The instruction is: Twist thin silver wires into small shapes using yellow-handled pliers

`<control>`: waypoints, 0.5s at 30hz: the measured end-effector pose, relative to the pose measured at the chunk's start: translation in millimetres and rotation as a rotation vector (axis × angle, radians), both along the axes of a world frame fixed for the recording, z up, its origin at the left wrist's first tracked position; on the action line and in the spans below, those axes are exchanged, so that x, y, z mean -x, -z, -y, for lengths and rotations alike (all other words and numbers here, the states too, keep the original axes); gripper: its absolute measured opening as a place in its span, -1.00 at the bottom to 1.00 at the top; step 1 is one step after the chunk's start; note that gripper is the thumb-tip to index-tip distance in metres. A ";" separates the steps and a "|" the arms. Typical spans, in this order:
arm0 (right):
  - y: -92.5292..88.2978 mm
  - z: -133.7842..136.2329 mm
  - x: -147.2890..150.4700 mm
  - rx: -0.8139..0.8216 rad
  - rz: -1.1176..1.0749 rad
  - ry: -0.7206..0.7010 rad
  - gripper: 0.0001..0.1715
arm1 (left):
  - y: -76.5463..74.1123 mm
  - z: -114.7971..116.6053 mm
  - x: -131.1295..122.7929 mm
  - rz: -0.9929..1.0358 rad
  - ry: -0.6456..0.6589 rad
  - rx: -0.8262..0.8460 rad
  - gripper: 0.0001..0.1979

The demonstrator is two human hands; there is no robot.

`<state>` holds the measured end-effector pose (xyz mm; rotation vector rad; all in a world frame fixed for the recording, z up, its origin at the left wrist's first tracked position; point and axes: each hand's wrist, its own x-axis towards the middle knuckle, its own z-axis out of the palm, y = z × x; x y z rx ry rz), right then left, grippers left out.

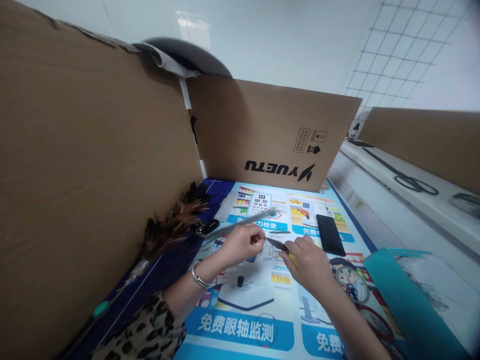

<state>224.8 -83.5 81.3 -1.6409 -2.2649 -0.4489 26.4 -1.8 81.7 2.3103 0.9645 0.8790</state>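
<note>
My right hand is wrapped round pliers with yellow grips. Their dark, narrow jaws point left and reach my left hand. The fingers of that hand are pinched together at the jaw tips, apparently on a thin wire too fine to see clearly. A bundle of long, straight silvery wires lies on the printed sheet behind my left wrist. Some short wire pieces rest just beyond the pliers. Below my hands lies a thin wire loop with a pinkish end.
A black phone lies to the right. Nearby stand a round clear dish with small items and a teal box. Brown feathers lean along the left cardboard wall. Another cardboard panel closes off the back. Scissors rest on the right ledge.
</note>
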 end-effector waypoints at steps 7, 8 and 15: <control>8.5 -4.3 -4.6 0.109 -0.173 -0.029 -0.73 | 0.7 0.0 0.1 0.034 0.003 0.026 -0.90; 10.1 -5.5 -5.2 0.129 -0.216 -0.032 -0.73 | 1.4 -0.2 0.1 0.045 0.000 0.033 -0.90; 13.3 -9.1 -3.2 0.289 -0.465 -0.062 -0.71 | 5.2 -0.9 0.8 0.100 -0.015 0.033 -0.90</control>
